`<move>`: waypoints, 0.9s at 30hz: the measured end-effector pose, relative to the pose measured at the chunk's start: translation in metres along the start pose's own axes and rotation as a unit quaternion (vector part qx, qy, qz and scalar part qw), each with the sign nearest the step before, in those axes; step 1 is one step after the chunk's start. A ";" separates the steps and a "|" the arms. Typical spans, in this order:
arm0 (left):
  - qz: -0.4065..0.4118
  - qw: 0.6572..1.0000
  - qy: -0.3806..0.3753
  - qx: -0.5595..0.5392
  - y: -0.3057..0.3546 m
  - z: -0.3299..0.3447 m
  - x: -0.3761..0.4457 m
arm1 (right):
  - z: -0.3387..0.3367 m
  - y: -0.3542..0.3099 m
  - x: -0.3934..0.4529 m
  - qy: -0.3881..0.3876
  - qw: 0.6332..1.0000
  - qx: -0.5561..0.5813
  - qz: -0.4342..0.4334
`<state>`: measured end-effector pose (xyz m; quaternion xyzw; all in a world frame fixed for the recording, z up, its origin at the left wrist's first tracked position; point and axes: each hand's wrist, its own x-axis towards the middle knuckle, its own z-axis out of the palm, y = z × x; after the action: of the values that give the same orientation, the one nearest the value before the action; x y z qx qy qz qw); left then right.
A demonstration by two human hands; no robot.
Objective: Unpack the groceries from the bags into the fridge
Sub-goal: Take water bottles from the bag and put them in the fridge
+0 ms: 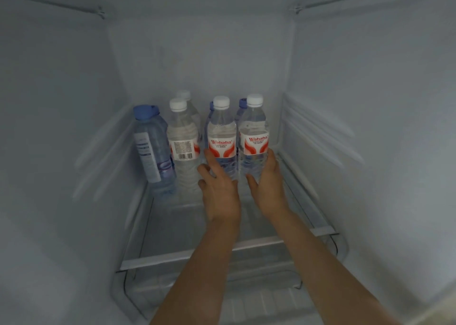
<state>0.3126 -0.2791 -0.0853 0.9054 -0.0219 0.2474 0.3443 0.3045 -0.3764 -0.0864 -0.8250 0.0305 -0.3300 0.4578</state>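
Note:
Several water bottles stand on the fridge's glass shelf (187, 230). My left hand (219, 193) curls round the lower part of the middle white-capped, red-labelled bottle (221, 132), fingers on its left and thumb on its right. My right hand (266, 188) grips the base of the right white-capped bottle (254, 127), which stands touching the middle one. Another white-capped bottle (183, 137) stands to the left with its barcode facing me. A blue-capped bottle (150, 146) leans at the far left. More bottles stand behind the front row, mostly hidden.
The fridge's white side walls (370, 127) carry ribbed shelf rails on both sides. The shelf's white front trim (271, 242) runs under my forearms. A clear drawer (246, 300) lies below the shelf. No grocery bag shows in this view.

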 end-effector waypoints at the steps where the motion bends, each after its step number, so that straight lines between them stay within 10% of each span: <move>1: -0.004 1.000 0.001 -0.004 0.001 -0.001 0.000 | 0.001 0.001 0.000 0.000 1.000 0.001 0.000; 16: 0.043 0.979 -0.098 -0.172 -0.023 -0.067 -0.041 | -0.041 -0.038 -0.057 -0.035 0.992 -0.088 0.081; 27: 0.169 0.931 -0.253 -0.203 -0.065 -0.177 -0.203 | -0.090 -0.104 -0.279 0.041 0.993 -0.097 0.048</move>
<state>0.0715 -0.1436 -0.1061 0.8316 -0.3108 0.0550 0.4569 0.0089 -0.2838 -0.1173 -0.8488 0.1205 -0.3365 0.3897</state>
